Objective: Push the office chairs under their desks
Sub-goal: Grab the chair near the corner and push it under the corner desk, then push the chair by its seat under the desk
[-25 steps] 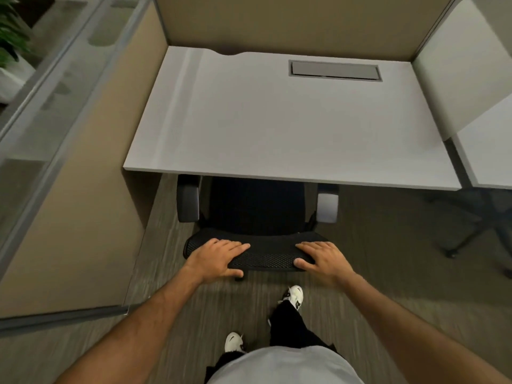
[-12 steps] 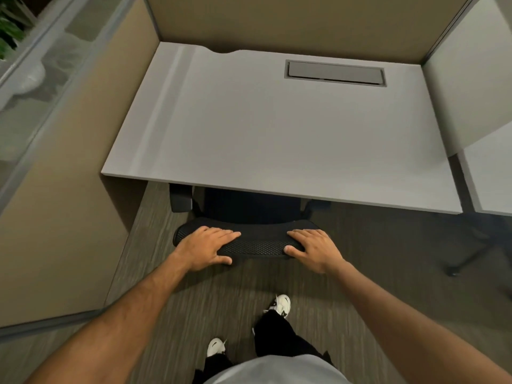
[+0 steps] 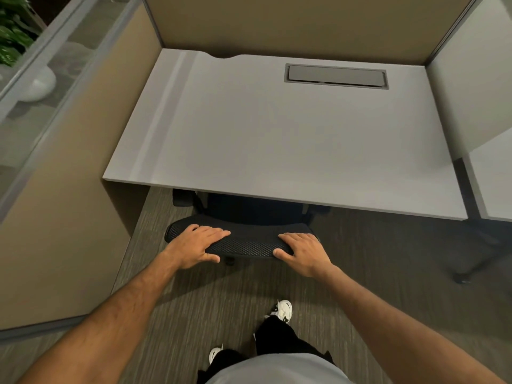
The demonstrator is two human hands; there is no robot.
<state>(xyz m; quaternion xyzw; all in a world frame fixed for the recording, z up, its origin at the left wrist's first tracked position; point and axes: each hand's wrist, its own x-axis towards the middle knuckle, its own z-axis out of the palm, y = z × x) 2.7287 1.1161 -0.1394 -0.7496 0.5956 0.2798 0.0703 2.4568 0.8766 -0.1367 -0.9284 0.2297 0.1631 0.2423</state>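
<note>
A black mesh office chair [image 3: 246,245] stands in front of a white desk [image 3: 277,139], its seat and armrests mostly hidden under the desktop. Only the top of the backrest and a bit of the left armrest [image 3: 181,196] show. My left hand [image 3: 196,246] grips the left end of the backrest top, fingers over it and thumb behind. My right hand [image 3: 303,252] grips the right end the same way.
Tan partition walls [image 3: 69,217] close the cubicle on the left and at the back. A grey cable hatch [image 3: 335,76] sits in the desktop. A neighbouring desk [image 3: 496,184] and another chair's leg [image 3: 471,270] are at the right. My feet stand on grey carpet [image 3: 221,300].
The chair has rolled forward under the desk with both hands on its backrest; the armrests, visible before, are now almost fully hidden by the desktop. I have stepped closer.
</note>
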